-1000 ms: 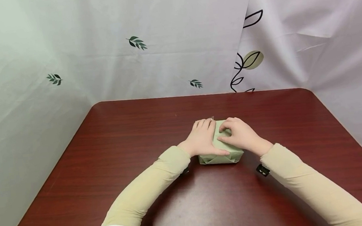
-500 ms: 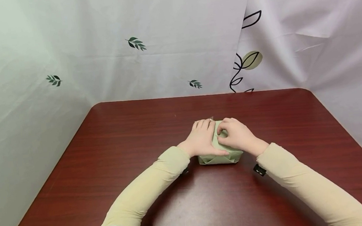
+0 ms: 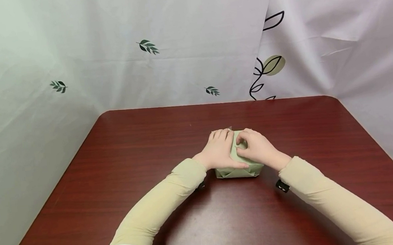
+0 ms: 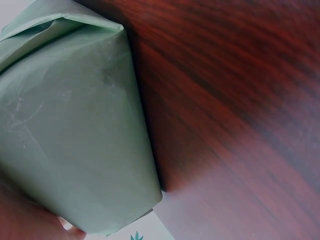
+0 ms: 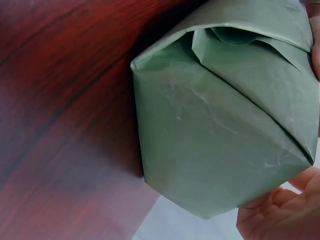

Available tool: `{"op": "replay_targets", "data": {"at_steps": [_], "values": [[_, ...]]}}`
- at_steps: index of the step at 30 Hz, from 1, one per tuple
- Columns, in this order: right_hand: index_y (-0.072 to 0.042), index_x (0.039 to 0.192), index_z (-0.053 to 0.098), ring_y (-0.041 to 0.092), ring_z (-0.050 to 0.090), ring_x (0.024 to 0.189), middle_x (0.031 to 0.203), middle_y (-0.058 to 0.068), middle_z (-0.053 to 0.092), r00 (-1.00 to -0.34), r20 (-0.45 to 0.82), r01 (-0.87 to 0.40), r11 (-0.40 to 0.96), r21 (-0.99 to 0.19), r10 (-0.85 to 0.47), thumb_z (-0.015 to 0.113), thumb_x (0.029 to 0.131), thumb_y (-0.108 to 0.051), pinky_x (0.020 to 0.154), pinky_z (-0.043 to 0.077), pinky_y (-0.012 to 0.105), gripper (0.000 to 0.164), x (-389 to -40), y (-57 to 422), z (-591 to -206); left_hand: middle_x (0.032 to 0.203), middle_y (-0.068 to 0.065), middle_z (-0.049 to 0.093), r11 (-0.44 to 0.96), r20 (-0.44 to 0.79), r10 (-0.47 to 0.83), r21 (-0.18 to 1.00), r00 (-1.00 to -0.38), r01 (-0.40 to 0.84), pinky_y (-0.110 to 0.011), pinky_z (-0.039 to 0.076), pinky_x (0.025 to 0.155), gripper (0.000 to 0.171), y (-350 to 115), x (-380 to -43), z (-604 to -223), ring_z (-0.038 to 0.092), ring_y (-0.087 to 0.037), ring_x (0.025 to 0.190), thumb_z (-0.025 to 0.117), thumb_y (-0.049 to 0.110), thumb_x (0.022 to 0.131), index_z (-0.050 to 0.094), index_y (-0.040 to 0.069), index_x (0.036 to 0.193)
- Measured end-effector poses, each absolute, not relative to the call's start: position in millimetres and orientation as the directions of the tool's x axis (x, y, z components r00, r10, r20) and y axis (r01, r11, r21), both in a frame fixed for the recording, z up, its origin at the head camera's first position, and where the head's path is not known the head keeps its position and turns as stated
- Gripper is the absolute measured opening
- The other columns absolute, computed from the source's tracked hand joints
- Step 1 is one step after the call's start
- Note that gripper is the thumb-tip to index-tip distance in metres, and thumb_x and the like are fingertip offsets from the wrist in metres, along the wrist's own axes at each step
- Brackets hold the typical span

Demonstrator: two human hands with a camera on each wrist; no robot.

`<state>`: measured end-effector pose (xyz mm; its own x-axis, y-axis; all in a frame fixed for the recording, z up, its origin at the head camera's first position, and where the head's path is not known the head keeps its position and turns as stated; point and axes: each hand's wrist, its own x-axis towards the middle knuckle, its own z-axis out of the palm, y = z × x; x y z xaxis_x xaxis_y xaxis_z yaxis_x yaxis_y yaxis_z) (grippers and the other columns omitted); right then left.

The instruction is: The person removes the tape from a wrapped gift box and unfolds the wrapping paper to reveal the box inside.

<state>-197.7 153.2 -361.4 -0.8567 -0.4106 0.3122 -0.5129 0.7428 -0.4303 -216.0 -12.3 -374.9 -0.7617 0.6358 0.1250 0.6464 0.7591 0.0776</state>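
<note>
A small box-shaped package (image 3: 237, 173) wrapped in pale green paper sits on the table. My left hand (image 3: 218, 154) rests flat over its left part, fingers pointing away and the thumb stretched along the near top edge. On the right part of the top is my right hand (image 3: 257, 148). Its thumb and forefinger curve toward each other with their tips close together at the paper; I cannot tell whether they pinch it. Folded flaps show on the package's near end in the right wrist view, where fingers (image 5: 280, 212) lie at its far edge. A clear scrap (image 3: 230, 128) sticks up beside the left fingertips.
The dark red wooden table (image 3: 141, 143) extends around the package on all sides. White cloth (image 3: 179, 21) with leaf prints hangs behind and beside it. Black wrist devices show beneath the cuffs, the right one (image 3: 282, 186) most plainly.
My right hand has shifted slightly left over the package, its thumb and forefinger drawing closer together. The left hand and the package stay in place.
</note>
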Motion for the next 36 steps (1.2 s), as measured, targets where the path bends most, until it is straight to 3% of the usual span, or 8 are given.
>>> {"op": "replay_targets", "data": {"at_steps": [8, 20, 30, 36], "values": [[-0.009, 0.075, 0.063, 0.011, 0.046, 0.062, 0.075, 0.002, 0.053, -0.865, 0.281, -0.501, 0.720, -0.480, -0.415, 0.073, 0.076, -0.012, 0.059, 0.039, 0.026, 0.010, -199.3, 156.8, -362.0, 0.139, -0.014, 0.040, 0.761, 0.124, 0.634, 0.076, -0.763, 0.644, -0.043, 0.028, 0.105, 0.101, -11.8, -216.4, -374.7, 0.036, -0.026, 0.129, 0.059, 0.079, 0.066, 0.041, 0.007, 0.133], [-0.008, 0.067, 0.065, 0.011, 0.050, 0.062, 0.073, 0.002, 0.056, -0.881, 0.230, -0.474, 0.760, -0.445, -0.415, 0.070, 0.072, -0.009, 0.060, 0.041, 0.026, 0.007, -202.9, 153.4, -353.4, 0.138, -0.013, 0.040, 0.760, 0.122, 0.634, 0.088, -0.764, 0.644, -0.042, 0.027, 0.105, 0.102, -12.6, -215.4, -373.8, 0.036, -0.026, 0.128, 0.060, 0.079, 0.066, 0.041, 0.006, 0.134], [-0.009, 0.064, 0.064, 0.011, 0.051, 0.061, 0.072, 0.002, 0.058, -0.910, 0.225, -0.414, 0.760, -0.500, -0.348, 0.062, 0.068, -0.007, 0.058, 0.041, 0.025, 0.005, -200.7, 151.2, -354.7, 0.137, -0.014, 0.040, 0.752, 0.139, 0.641, 0.081, -0.754, 0.654, -0.043, 0.028, 0.104, 0.102, -13.2, -215.5, -374.6, 0.037, -0.027, 0.126, 0.061, 0.077, 0.065, 0.040, 0.005, 0.134], [-0.008, 0.066, 0.063, 0.012, 0.053, 0.062, 0.071, 0.003, 0.059, -0.928, 0.221, -0.372, 0.759, -0.535, -0.300, 0.061, 0.070, -0.007, 0.059, 0.042, 0.025, 0.004, -197.5, 154.7, -354.0, 0.141, -0.015, 0.035, 0.747, 0.093, 0.653, 0.084, -0.752, 0.659, -0.043, 0.023, 0.106, 0.104, -13.4, -216.4, -374.4, 0.032, -0.026, 0.129, 0.059, 0.077, 0.069, 0.033, 0.014, 0.147]]}}
